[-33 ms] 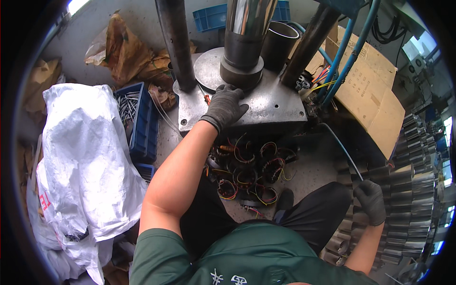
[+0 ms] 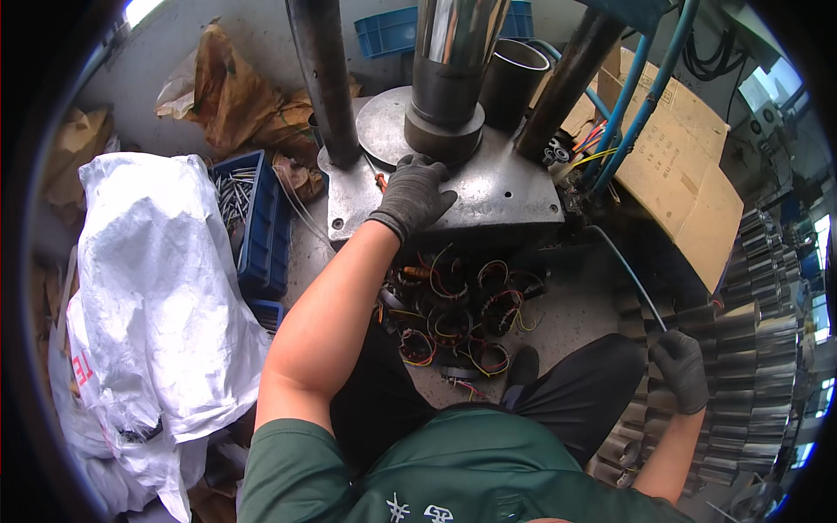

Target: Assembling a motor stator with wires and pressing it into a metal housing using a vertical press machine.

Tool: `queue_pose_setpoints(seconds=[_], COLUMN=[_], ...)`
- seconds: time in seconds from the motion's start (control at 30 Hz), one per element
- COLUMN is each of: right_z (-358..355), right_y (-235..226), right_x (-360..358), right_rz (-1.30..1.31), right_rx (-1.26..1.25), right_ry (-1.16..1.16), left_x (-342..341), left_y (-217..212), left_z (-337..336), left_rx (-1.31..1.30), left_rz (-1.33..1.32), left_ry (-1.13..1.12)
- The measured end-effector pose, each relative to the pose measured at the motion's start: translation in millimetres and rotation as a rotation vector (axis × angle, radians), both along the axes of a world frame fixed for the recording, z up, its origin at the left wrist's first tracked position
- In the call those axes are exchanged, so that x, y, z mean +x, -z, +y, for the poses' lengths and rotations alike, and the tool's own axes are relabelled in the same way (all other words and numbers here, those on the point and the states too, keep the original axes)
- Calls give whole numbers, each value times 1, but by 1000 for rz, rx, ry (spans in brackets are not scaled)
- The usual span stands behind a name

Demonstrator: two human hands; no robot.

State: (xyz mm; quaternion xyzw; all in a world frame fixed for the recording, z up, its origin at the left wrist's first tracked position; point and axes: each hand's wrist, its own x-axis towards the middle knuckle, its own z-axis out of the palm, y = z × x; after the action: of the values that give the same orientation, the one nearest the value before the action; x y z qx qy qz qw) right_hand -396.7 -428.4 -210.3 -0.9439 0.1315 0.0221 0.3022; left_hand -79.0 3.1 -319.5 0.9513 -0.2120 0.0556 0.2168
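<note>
While left hand [image 2: 412,193] rests flat, right hand [image 2: 681,370] lowered

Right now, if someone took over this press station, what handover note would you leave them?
Left hand, in a dark grey glove, rests flat on the grey steel press plate, just before the round steel ram base.
Right hand, gloved, grips one ribbed silver metal cylinder in the stacked rows at the right.
Copper-wound stator coils with coloured wires lie heaped on the floor below the plate.
Done: nothing visibly loaded on the plate.
Left: cannot tell from this view.
</note>
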Motion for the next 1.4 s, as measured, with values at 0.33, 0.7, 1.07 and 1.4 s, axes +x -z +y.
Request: queue_pose_setpoints(seconds=[0.33, 0.7, 1.07, 1.4], right_z=[-1, -5, -8, -12], right_y=[-15, -38, -39, -33], right_x=[8, 23, 23, 22], right_rz=[74, 114, 248, 265], right_rx=[-151, -203, -130, -7], right_ry=[-188, -359, -360, -253], left_x=[1, 1, 1, 3], left_y=[3, 5, 5, 5], left_z=[0, -1, -1, -1], left_rx=[8, -11, -3, 1], left_rz=[-18, -12, -27, -18], left_ry=[0, -8, -8, -2])
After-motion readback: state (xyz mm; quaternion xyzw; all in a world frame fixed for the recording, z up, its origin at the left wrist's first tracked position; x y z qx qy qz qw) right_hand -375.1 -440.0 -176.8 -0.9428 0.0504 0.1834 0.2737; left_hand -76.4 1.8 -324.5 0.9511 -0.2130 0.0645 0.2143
